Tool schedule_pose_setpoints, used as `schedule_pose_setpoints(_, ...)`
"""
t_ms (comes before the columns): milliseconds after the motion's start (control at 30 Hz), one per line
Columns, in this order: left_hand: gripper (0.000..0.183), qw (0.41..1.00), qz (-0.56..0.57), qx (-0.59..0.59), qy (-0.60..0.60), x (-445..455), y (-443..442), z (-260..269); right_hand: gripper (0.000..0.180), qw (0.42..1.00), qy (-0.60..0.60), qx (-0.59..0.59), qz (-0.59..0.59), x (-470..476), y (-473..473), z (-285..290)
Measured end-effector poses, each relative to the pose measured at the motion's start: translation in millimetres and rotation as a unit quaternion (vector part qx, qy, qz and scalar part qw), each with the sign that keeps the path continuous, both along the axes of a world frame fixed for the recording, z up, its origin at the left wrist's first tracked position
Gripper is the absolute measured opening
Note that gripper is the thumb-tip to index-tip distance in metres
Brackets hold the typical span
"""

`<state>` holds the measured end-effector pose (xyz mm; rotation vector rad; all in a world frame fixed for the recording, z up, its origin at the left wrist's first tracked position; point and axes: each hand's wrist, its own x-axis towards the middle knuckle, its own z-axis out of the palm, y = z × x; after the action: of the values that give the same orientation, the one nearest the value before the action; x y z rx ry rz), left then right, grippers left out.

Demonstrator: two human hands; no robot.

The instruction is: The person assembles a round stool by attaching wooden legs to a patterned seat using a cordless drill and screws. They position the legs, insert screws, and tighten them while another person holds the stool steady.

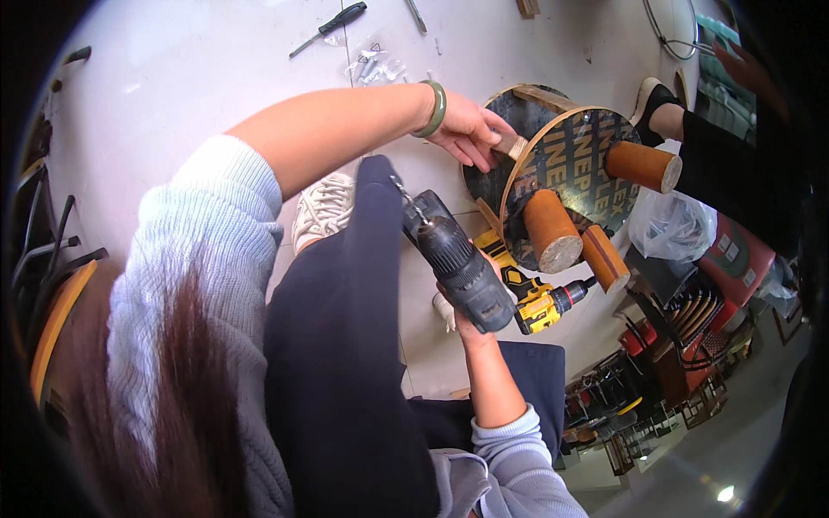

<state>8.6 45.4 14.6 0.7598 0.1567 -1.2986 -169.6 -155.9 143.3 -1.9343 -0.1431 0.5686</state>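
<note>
My left hand (469,129), with a green bangle at its wrist, grips a short wooden block (510,145) between two round film-faced plywood discs. The nearer disc (576,165) bears printed lettering and stands tilted on its edge. Three orange-brown cylindrical legs (552,226) stick out from its face. My right hand (467,325) is wrapped around a black cordless drill (463,272), partly hidden behind the tool's body. A twist drill bit (409,197) in its chuck points up and left, apart from the discs. The farther disc (492,107) is partly covered by the nearer one.
A yellow cordless drill (544,309) lies on the tiled floor below the legs. Farther off are a screwdriver (330,27) and a plastic bag of hardware (372,68). At right are another person's leg (725,162), a clear plastic bag (673,223) and stacked chairs (696,317).
</note>
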Motion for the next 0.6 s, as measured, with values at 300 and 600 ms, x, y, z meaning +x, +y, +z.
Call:
schedule_pose_setpoints(300, 0.056, 0.936, -0.077, 0.180, -0.292, 6.5, -17.3, 15.5, 0.032, 0.995, 0.080, 0.046, 0.021, 1.8, -48.1, -56.3)
schedule_pose_setpoints(600, 0.038, 0.722, -0.018, 0.418, -0.551, -23.1, -39.3, 22.5, 0.040, 0.998, 0.067, -0.017, 0.006, -60.0, -75.5, -73.3)
